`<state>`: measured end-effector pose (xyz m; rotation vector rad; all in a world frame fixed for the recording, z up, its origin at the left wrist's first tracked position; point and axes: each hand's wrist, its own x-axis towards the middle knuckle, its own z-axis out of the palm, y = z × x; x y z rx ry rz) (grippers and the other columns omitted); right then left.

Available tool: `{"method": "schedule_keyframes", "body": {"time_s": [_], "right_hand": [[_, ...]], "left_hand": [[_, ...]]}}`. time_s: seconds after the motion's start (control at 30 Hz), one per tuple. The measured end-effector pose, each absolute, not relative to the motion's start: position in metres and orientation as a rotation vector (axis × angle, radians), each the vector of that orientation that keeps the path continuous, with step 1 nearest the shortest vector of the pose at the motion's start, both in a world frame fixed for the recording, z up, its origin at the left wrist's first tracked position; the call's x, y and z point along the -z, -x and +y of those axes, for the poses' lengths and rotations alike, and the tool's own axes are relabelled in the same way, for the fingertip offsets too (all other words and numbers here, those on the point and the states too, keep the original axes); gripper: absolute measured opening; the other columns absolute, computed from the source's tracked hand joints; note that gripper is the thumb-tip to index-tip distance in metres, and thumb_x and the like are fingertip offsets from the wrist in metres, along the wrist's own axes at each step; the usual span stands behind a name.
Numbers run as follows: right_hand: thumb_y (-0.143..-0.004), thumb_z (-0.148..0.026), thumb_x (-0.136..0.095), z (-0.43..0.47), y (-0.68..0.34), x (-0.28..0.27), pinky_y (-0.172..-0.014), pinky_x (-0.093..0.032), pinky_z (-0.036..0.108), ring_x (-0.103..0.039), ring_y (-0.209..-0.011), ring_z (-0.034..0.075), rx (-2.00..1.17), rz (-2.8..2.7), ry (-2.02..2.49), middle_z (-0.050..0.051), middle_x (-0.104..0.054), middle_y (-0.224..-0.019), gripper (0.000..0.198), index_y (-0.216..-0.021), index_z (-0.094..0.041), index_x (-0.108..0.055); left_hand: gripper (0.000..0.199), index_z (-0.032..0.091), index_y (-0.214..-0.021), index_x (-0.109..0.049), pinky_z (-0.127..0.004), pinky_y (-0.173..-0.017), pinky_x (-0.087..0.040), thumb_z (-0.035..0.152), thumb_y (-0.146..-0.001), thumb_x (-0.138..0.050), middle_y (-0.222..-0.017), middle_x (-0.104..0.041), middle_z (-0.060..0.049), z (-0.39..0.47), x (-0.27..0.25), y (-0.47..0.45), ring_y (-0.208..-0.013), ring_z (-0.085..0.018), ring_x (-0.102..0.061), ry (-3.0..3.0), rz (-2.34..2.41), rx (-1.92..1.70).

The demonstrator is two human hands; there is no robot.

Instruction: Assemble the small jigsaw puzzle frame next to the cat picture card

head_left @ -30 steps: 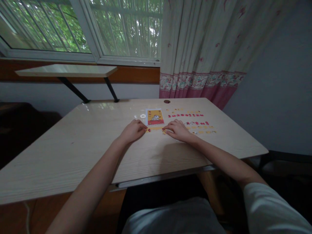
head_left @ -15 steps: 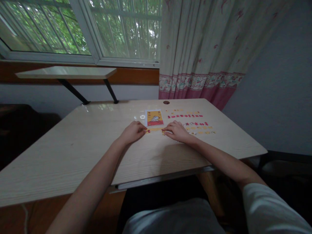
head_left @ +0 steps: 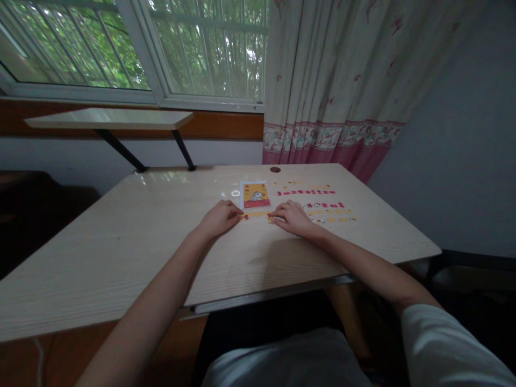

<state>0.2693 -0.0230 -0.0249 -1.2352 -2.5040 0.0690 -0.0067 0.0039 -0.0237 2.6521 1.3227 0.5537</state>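
Note:
A short strip of joined yellow jigsaw pieces (head_left: 257,214) lies on the table in front of a picture card (head_left: 256,195), which shows a pale animal on yellow and red. At the strip's left end, beside a red-marked piece, my left hand (head_left: 222,217) is closed, its thumb and fingers pinched on the edge. My right hand (head_left: 293,218) pinches a small yellow and red jigsaw piece (head_left: 270,217) at the right end; the fingers partly cover it. Whether that piece is locked into the strip cannot be made out.
Rows of loose jigsaw pieces, red ones (head_left: 308,192) and yellow ones (head_left: 332,212), spread right of the card and beyond my right forearm. A raised shelf (head_left: 113,119) stands at the back left of the table (head_left: 121,258). A cable hole (head_left: 275,170) is near the back edge.
Almost nothing differs. Both hands stay at the two ends of the strip, and the view has shifted very slightly.

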Motion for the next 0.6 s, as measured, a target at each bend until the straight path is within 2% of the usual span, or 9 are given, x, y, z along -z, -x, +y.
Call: {"method": "schedule_keyframes", "body": {"time_s": [0.6], "right_hand": [[-0.09,-0.04,-0.047,-0.0262,-0.2668,0.0227,-0.082,-0.031,0.033,-0.048,-0.094,0.02,-0.053,-2.494,1.251,0.006,-0.063,-0.1,0.03,-0.107,-0.025,-0.067]], "left_hand": [[0.028,0.018,-0.096,-0.071,-0.035,-0.083,-0.045,0.031,-0.082,-0.051,-0.089,-0.065,-0.009,0.0021,0.0226,0.0059,-0.088,-0.022,-0.058,-2.634,1.364,-0.578]]}}
